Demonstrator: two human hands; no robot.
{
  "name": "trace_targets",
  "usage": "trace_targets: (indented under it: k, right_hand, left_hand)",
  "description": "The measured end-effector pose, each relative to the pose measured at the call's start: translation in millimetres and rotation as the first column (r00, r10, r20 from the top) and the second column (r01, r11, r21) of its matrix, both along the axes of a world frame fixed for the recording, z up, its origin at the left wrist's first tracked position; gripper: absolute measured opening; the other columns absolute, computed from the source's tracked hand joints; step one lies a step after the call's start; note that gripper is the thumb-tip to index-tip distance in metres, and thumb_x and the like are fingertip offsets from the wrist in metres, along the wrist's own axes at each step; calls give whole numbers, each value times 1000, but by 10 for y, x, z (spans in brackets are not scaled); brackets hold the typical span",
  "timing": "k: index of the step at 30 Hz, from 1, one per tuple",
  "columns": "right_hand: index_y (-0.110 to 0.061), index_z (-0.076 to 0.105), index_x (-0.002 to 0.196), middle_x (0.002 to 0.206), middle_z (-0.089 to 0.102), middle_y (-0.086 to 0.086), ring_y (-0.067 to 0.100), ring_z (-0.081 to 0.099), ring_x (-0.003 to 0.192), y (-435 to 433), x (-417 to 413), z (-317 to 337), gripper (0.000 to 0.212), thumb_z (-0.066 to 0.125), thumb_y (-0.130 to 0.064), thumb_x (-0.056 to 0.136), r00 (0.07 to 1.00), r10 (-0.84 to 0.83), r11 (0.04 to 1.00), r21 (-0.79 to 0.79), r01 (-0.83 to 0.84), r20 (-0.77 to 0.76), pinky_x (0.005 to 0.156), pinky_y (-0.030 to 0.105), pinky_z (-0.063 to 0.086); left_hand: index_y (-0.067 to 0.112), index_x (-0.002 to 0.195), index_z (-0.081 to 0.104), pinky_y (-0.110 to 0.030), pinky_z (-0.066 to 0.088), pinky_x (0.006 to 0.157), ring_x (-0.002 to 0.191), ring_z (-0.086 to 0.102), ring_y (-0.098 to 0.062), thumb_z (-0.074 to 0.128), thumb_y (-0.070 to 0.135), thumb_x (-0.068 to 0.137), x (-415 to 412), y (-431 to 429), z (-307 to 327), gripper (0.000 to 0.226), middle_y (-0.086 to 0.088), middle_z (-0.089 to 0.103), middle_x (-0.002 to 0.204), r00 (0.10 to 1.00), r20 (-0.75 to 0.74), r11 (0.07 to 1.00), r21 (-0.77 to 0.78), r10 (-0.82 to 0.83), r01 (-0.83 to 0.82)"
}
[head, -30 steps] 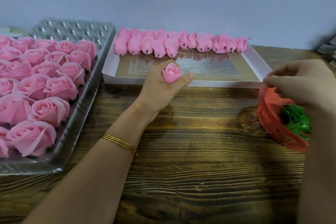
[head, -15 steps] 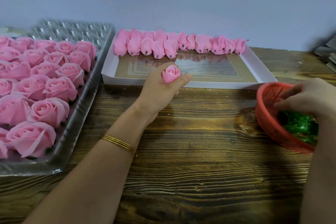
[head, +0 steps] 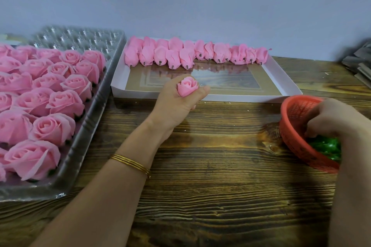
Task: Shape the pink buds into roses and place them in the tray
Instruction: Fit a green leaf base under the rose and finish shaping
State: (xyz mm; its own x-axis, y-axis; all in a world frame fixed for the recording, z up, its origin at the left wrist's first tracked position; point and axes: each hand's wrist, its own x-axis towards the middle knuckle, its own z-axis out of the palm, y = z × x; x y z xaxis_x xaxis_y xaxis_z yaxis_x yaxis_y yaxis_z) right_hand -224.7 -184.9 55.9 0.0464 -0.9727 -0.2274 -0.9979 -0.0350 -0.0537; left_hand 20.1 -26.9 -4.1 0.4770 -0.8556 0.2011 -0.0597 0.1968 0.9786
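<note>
My left hand (head: 176,104) grips a pink bud (head: 187,87) upright in its curled fingers, just in front of the white box (head: 218,97). A row of several closed pink buds (head: 192,53) lies along the far side of that box. The clear plastic tray (head: 88,124) at the left holds several shaped pink roses (head: 52,106). My right hand (head: 331,120) reaches down into the red basket (head: 295,126) among green pieces (head: 325,146); its fingertips are hidden, so I cannot tell if it holds one.
The wooden tabletop (head: 210,166) runs across the front. A grey stack (head: 359,66) lies at the far right edge. The tray's back rows of cups (head: 80,36) hold no roses. A pale wall rises close behind the box.
My right hand has dropped from above the basket rim down into the basket among the green pieces. My left hand has held the bud almost still.
</note>
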Motion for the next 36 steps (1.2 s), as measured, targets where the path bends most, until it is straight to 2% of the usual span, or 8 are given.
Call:
trace_targets:
  k: [6, 11, 16, 23, 26, 30, 32, 36]
  right_hand:
    - [-12, 74, 92, 87, 60, 13, 27, 53, 76, 35, 22, 15, 20, 71, -3, 74, 992, 25, 998, -64, -17, 121, 69, 34, 41]
    - [-17, 72, 84, 76, 56, 5, 18, 47, 65, 94, 47, 44, 18, 71, -1, 74, 975, 47, 996, -90, -28, 216, 58, 30, 35]
    - [-15, 70, 87, 77, 55, 2, 19, 47, 70, 119, 82, 32, 15, 74, -5, 76, 957, 99, 989, -135, -63, 273, 70, 32, 36]
    - [-19, 75, 97, 85, 60, 9, 21, 50, 70, 146, 103, 57, 25, 83, -15, 73, 968, 109, 990, -118, -84, 225, 72, 31, 38]
    - [-22, 75, 97, 92, 65, 11, 30, 57, 84, 161, 98, 71, 32, 88, -26, 67, 974, 100, 988, -138, -72, 204, 80, 37, 47]
    - [-17, 75, 98, 94, 68, 13, 22, 53, 75, 166, 98, 69, 32, 87, -27, 69, 951, 125, 979, -192, -72, 283, 74, 34, 41]
    - [-18, 74, 103, 101, 67, 14, 29, 56, 88, 163, 95, 62, 37, 86, -29, 70, 938, 133, 969, -240, -56, 319, 78, 38, 43]
    - [-17, 75, 97, 87, 64, 10, 34, 59, 95, 127, 90, 50, 30, 82, -34, 73, 910, 150, 938, -348, -7, 387, 78, 39, 46]
  left_hand:
    - [7, 82, 55, -24, 41, 60, 60, 44, -13, 70, 17, 88, -6, -6, -1, 20, -8, 45, 67, 1000, -8, 1000, -9, 6, -6]
    - [1, 82, 54, -21, 42, 58, 60, 45, -11, 70, 16, 89, -1, -10, -18, 23, -10, 45, 68, 1000, 0, 1000, -4, 11, -11]
    - [7, 85, 57, -20, 44, 58, 61, 46, -10, 70, 17, 89, -1, 4, -15, 17, -10, 46, 72, 1000, 3, 1000, -3, -9, 9]
    - [7, 83, 54, -19, 43, 57, 61, 45, -9, 70, 16, 89, -7, -3, -13, 19, -7, 46, 70, 1000, -2, 1000, 7, 4, -4]
    - [7, 83, 55, -19, 43, 58, 62, 46, -9, 70, 19, 88, 2, 0, -18, 20, -8, 46, 71, 1000, 1, 1000, 6, 0, 0]
    - [9, 84, 55, -19, 44, 58, 64, 46, -10, 71, 18, 88, -5, 0, -7, 19, -10, 45, 74, 1000, -6, 1000, 20, -3, 3]
    - [8, 84, 55, -19, 44, 58, 65, 46, -10, 70, 18, 89, -6, 5, 4, 18, -10, 45, 75, 1000, -4, 1000, 29, -2, 2]
    - [7, 85, 56, -22, 44, 61, 64, 46, -11, 70, 18, 89, -11, 19, 20, 18, -9, 47, 73, 1000, -2, 999, 40, 0, 0]
